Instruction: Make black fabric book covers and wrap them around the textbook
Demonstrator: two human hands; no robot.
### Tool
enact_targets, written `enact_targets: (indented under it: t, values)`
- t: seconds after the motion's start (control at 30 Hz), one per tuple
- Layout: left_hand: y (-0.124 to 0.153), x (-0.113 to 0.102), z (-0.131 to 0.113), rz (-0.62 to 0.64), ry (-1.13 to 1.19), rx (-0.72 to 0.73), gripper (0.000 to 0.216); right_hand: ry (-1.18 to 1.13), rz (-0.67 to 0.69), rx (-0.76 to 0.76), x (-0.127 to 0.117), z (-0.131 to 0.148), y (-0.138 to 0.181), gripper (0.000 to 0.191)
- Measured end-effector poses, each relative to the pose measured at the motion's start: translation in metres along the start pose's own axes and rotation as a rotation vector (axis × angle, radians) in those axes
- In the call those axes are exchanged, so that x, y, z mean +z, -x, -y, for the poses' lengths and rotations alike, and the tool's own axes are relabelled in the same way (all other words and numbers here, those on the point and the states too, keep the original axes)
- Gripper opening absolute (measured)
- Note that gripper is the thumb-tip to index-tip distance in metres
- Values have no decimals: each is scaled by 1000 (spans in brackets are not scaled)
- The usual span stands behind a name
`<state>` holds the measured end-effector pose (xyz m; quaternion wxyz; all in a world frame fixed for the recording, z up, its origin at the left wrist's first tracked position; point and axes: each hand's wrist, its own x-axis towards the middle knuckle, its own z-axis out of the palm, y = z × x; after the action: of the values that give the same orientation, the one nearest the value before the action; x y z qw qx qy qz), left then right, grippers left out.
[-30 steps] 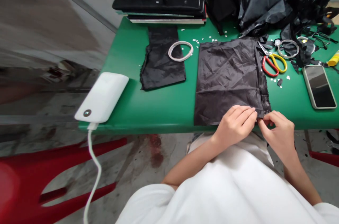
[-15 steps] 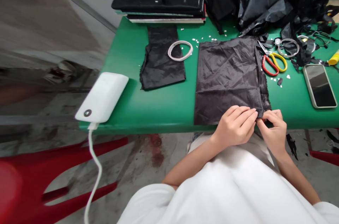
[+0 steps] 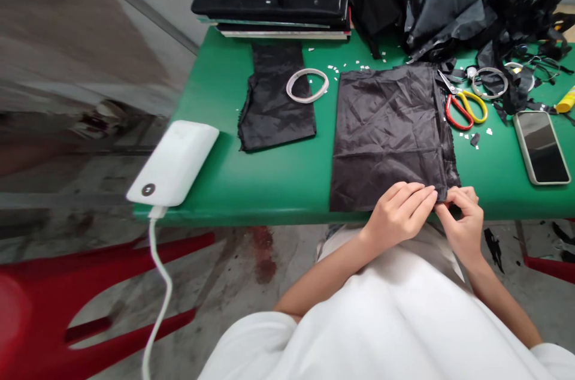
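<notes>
A crumpled black fabric sheet lies flat on the green table, reaching its front edge. My left hand rests on the sheet's near right corner, fingers together and pressing down. Beside it, my right hand pinches the same corner's edge between thumb and fingertips. The two hands nearly touch.
A smaller black fabric piece with a white ring lies to the left. Red-and-yellow scissors, a phone, more rings and fabric scraps sit right and behind. A white power bank overhangs the left corner. Red chair below.
My right hand has drawn in slightly toward the fabric corner and my left hand. The fabric and everything else on the table stay put.
</notes>
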<state>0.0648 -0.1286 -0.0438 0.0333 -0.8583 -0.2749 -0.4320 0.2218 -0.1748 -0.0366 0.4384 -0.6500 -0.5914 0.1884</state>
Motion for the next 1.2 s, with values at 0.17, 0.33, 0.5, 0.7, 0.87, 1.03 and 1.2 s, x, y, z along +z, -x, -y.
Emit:
enact_targets:
  t: [0.17, 0.33, 0.5, 0.7, 0.87, 1.03, 1.2]
  values:
    - [-1, -2, 0, 16, 16, -2, 14, -5, 76, -50, -7, -2, -3, 25]
    - [-1, -2, -1, 10, 26, -26, 15, -24, 130, -73, -14, -3, -8, 23]
    - [-1, -2, -1, 12, 51, -33, 15, -14, 131, -128, -20, -4, -12, 18]
    - [-2, 0, 0, -3, 89, -84, 15, 143, 6, -349, -24, -9, -18, 15]
    - [-2, 0, -1, 24, 140, -132, 14, 240, 55, -507, -24, -14, -24, 30]
    - [-5, -1, -2, 39, 203, -218, 15, 115, 92, -435, -20, -19, -31, 16]
    - [-8, -2, -2, 64, 198, -247, 12, 28, 128, -330, -17, -24, -35, 11]
